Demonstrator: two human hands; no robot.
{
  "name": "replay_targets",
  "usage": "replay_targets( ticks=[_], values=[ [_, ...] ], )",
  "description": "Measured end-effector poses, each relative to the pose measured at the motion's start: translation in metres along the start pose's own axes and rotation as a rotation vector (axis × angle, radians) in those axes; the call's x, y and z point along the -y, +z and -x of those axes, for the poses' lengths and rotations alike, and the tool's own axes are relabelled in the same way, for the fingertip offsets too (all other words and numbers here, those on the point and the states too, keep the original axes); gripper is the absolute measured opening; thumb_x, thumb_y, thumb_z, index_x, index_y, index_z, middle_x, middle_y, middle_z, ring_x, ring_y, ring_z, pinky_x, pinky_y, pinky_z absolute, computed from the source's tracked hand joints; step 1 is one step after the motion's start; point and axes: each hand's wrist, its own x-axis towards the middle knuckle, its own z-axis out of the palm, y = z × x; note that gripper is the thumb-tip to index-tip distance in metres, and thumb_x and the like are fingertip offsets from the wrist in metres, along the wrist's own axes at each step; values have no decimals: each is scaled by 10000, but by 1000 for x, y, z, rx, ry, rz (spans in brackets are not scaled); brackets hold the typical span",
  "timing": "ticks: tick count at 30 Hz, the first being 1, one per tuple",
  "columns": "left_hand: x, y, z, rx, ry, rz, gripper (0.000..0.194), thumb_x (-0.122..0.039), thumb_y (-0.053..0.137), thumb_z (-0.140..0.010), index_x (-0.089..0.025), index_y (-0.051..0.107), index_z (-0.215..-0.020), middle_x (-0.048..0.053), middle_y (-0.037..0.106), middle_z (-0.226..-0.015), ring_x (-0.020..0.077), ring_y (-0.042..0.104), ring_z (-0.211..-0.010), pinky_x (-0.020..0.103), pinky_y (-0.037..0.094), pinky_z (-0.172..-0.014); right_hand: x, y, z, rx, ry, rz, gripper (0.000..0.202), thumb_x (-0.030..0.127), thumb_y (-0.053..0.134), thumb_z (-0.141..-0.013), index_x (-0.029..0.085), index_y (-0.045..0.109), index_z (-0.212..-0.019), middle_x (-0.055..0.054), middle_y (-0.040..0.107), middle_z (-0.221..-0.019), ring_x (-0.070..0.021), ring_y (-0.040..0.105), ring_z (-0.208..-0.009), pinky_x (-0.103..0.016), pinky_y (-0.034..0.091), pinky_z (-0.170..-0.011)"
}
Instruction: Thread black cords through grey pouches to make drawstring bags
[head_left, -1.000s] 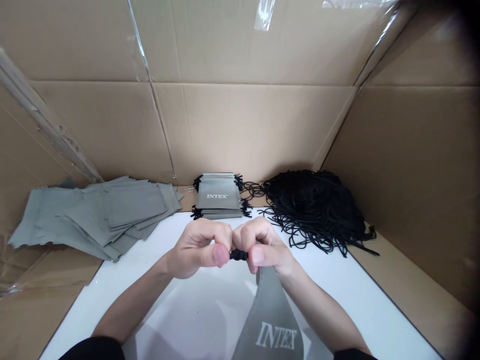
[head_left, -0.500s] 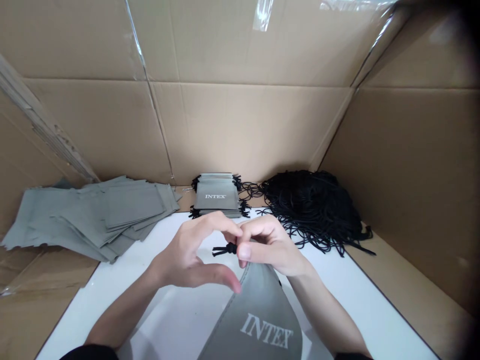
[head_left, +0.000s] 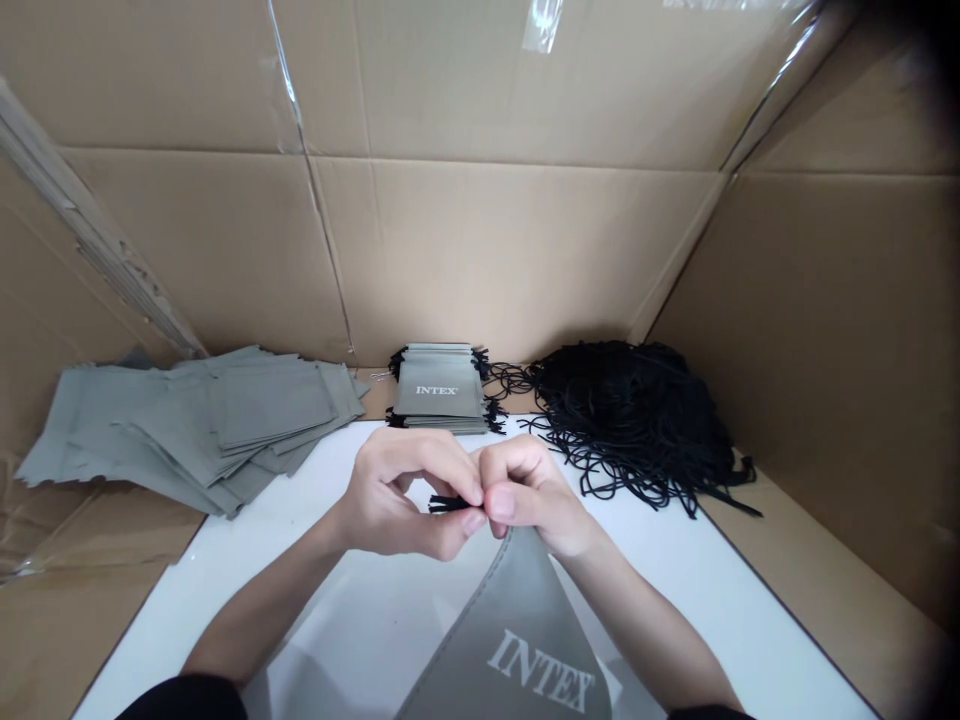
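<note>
A grey pouch printed INTEX hangs tilted at the bottom centre, its upper corner at my right hand. That hand is closed in a pinch on the pouch corner and the base of a black cord. Thumb and index finger of my left hand press together on the same cord, whose short loose ends point left. The two hands touch at the fingertips, which hide the knot.
Loose grey pouches lie in a spread pile at the left. Behind my hands stands a stack of INTEX pouches with black cord ends. A heap of black cords is at the right. Cardboard walls enclose the white table.
My left thumb and index finger have closed on the black cord, where before they were apart. The view has shifted slightly.
</note>
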Motion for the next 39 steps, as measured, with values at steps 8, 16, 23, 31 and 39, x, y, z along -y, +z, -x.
replay_targets(
  ticks=[8, 16, 23, 31, 39],
  values=[
    [8, 7, 3, -81, -85, 243, 117, -178, 758, -767, -160, 643, -761, -15, 632, -655, 43, 540, -415, 111, 411, -377, -21, 4, 0, -85, -46, -161, 343, 384, 761, -737, 192, 578, -519, 42, 493, -463, -98, 351, -441, -245, 312, -501],
    [3, -17, -4, 108, -205, 80, 446, -258, 862, -724, -183, 643, -1106, 39, 729, -836, 154, 714, -764, 239, 603, -719, -2, -7, -4, -158, -117, -25, 368, 323, 735, -763, 179, 526, -495, 43, 411, -496, -111, 349, -511, -258, 297, -542],
    [-7, -16, -7, 153, -192, -292, 470, -555, 798, -729, -184, 614, -950, 7, 707, -787, 128, 653, -674, 231, 540, -668, -3, -13, -4, -225, -108, 250, 322, 362, 690, -852, 177, 625, -597, 6, 563, -595, -133, 440, -588, -276, 341, -594],
    [-11, -24, -7, 317, -225, -490, 261, -434, 704, -872, -192, 652, -788, -39, 662, -659, 85, 570, -565, 188, 402, -554, 1, -10, -1, -129, -83, 384, 336, 295, 724, -853, 181, 583, -570, 26, 535, -587, -122, 473, -596, -282, 379, -601],
    [1, -29, -6, 481, -121, -269, 172, -281, 614, -922, -201, 661, -777, -17, 645, -607, 101, 545, -526, 204, 409, -532, -5, -20, 1, 86, 95, 317, 419, 403, 769, -793, 171, 563, -511, 43, 490, -482, -86, 365, -481, -254, 294, -480]
  ],
)
